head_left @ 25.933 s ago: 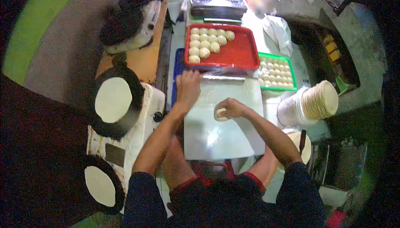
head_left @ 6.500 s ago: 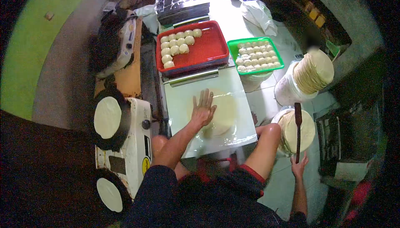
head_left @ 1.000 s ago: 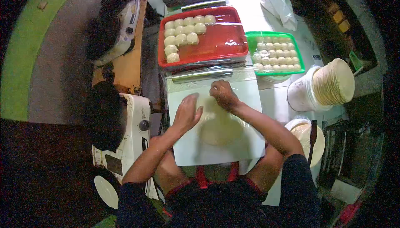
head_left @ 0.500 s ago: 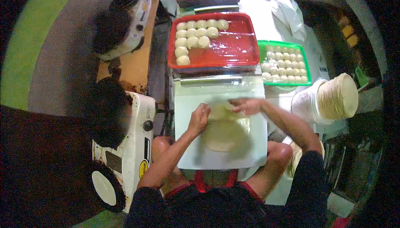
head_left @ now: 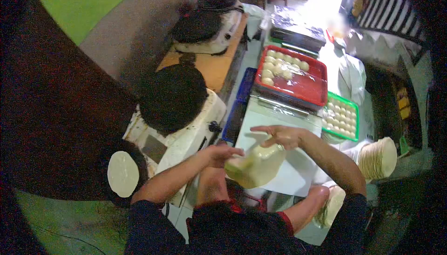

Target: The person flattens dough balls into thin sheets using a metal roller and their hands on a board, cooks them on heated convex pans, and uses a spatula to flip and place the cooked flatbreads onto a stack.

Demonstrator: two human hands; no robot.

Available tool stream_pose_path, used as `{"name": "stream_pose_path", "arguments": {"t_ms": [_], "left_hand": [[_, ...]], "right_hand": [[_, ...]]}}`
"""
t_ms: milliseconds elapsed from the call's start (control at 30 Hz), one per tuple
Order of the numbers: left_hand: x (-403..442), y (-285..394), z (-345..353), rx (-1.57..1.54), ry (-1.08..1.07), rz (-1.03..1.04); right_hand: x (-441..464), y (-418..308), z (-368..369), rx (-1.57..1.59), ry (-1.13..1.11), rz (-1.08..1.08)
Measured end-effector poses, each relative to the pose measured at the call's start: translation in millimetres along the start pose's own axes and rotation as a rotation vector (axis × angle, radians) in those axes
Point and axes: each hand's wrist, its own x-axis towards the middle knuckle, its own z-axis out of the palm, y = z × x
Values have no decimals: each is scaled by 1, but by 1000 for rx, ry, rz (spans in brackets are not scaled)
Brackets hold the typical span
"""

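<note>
A thin, pale sheet of dough (head_left: 267,169) hangs between my hands over the near left edge of the white board (head_left: 298,173). My left hand (head_left: 222,153) grips its left edge, with the exact finger contact partly hidden. My right hand (head_left: 285,136) pinches the upper right edge, its index finger stretched out to the left. The sheet is blurred on its left side, where it looks folded or curled. To the left, a flat round of dough (head_left: 123,173) lies on a dark griddle plate (head_left: 106,180).
A black griddle (head_left: 172,99) sits on a white stove left of my hands, with other burners behind. Dough balls (head_left: 281,71) fill part of the red tray (head_left: 305,91); more are in the green tray (head_left: 357,122). Stacked flatbreads (head_left: 382,159) stand at right.
My view has turned left, bringing the griddles further into sight. The dough sheet, earlier on the board under my hands, is now lifted and shifted toward the board's near left edge.
</note>
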Motion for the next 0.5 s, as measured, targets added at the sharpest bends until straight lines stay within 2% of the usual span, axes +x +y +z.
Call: {"name": "stream_pose_path", "arguments": {"t_ms": [33,100,167,233,267,300,367,400,433,500], "left_hand": [[-32,9,-17,57,53,165],[-102,35,-54,180,129,448],[-176,70,-93,300,177,693],[-245,105,-110,493,548,812],[-263,130,-134,551,653,866],[-281,138,-141,608,779,916],[-292,141,-156,772,938,991],[-294,142,-165,856,1018,1022],[-271,138,-210,1002,1060,1052],[-246,117,-220,1148,1066,739]], "right_hand": [[17,-38,7,-174,9,-11],[74,-82,-3,-294,24,-84],[117,-146,-2,-177,-84,-221],[167,-202,-13,-565,44,-427],[194,-230,-20,-755,139,-515],[211,-243,-19,-778,117,-550],[241,-265,-14,-864,77,-589],[256,-265,-16,-937,74,-540],[272,-264,-17,-1011,68,-490],[306,-229,-23,-1169,91,-284]]}}
